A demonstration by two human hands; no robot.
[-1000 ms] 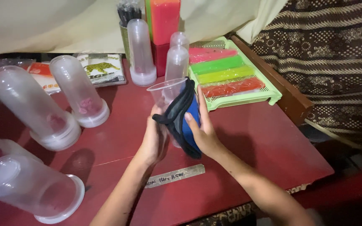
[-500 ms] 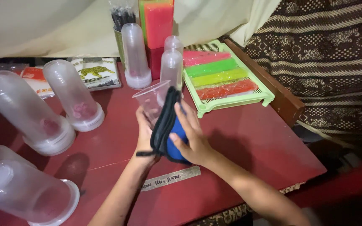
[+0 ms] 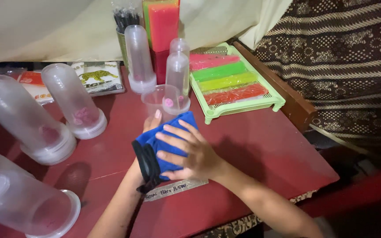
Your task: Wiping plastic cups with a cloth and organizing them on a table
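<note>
While both hands (image 3: 186, 152) press one blue cloth (image 3: 166, 143) in their grip against one clear cup (image 3: 162, 100), four coloured strips (image 3: 225, 79) in one green tray (image 3: 243, 105)

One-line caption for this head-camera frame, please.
Right hand presses a blue cloth around a clear plastic cup held by the left hand over a red table.
</note>
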